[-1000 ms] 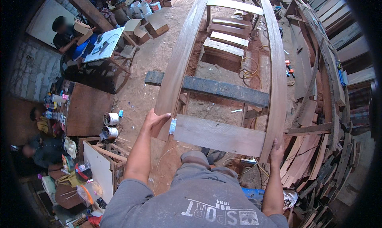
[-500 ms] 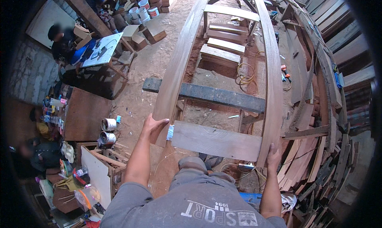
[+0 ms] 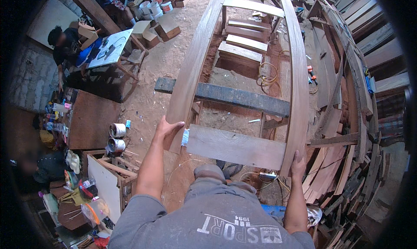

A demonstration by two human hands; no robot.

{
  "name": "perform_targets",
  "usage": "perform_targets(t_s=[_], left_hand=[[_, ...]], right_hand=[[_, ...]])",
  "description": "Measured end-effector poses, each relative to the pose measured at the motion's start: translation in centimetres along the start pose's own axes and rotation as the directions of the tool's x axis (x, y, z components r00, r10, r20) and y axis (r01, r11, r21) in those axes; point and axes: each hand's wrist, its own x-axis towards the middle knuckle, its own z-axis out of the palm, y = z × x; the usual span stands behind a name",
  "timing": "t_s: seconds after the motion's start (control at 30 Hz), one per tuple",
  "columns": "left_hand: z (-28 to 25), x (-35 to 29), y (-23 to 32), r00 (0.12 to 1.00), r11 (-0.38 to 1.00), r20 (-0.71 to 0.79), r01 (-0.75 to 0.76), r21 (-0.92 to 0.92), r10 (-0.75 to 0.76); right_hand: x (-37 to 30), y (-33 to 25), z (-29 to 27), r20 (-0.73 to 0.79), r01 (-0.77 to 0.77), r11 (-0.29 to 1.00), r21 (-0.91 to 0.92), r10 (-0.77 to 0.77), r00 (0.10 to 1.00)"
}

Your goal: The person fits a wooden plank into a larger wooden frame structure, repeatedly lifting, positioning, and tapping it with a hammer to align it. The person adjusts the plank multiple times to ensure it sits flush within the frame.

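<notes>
A long wooden frame stretches away from me, with a left rail (image 3: 195,71) and a right rail (image 3: 298,75). A wide crosspiece (image 3: 234,147) joins the rails at the near end, and a narrower crosspiece (image 3: 254,7) sits farther off. My left hand (image 3: 168,131) grips the left rail close to its near end, thumb on top and fingers partly hidden at the outer side. Around the outer edge of the right rail's near end, my right hand (image 3: 298,165) is closed. A small pale blue-white patch (image 3: 185,137) shows at the left joint. The frame lies over a dark beam (image 3: 234,99).
Stacked boards (image 3: 241,51) lie beneath the frame, near a coiled yellowish hose (image 3: 269,75). Timber offcuts (image 3: 325,170) crowd the right side. At left are two paint-smeared buckets (image 3: 116,137), a brown tabletop (image 3: 93,121) and a person (image 3: 67,44) seated by a white board (image 3: 110,49).
The whole view has shifted slightly upward in the picture. Both my hands keep their places on the rails. The seated person at left has moved their head and arm a little.
</notes>
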Motion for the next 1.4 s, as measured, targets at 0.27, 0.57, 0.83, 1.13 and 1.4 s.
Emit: perform_targets(t_s=[0.27,0.57,0.83,1.13,1.4], left_hand=[[0.1,0.6,-0.9,0.999,0.996,0.038,-0.027,-0.09,0.031],[0.0,0.0,-0.2,0.999,0.998,0.018,-0.034,-0.059,0.035],[-0.4,-0.8,1.3,0.998,0.993,-0.046,0.043,0.108,-0.039],[0.0,-0.3,1.4,0.999,0.998,-0.025,-0.019,0.052,0.02],[-0.1,-0.8,2.6,0.999,0.999,-0.048,-0.023,0.044,0.025]], right_hand=[[1.5,3.7,1.5,-0.089,0.113,0.991,-0.066,-0.119,0.989],[2.5,5.3,2.0,-0.029,0.01,0.994,-0.108,-0.013,0.999],[2.2,4.5,1.5,0.038,-0.056,0.991,-0.126,0.061,0.997],[3.0,5.1,1.7,0.041,-0.065,0.989,-0.136,0.071,0.997],[2.5,6.4,2.2,-0.066,0.053,0.987,-0.152,-0.064,0.996]])
